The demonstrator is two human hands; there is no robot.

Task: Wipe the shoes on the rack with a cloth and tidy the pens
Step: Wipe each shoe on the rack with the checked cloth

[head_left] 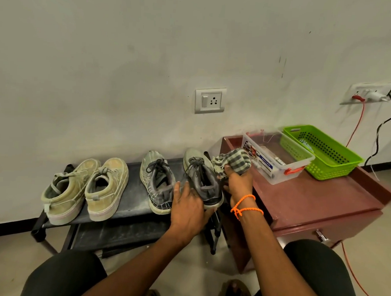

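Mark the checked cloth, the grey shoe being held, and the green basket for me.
checked cloth (237,160): head view, on the bunched top fold above the right hand.
grey shoe (202,175): head view, on the laced upper.
green basket (340,167): head view, on its near side wall.

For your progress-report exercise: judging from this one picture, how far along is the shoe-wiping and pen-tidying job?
Done: nothing can be confirmed; the tan pair looks dusty.
In hand: the left hand holds the right grey shoe at its heel, while the right hand grips the checked cloth beside it.
Left: the other grey shoe, seemingly the tan pair, and the pens, perhaps in the clear box.
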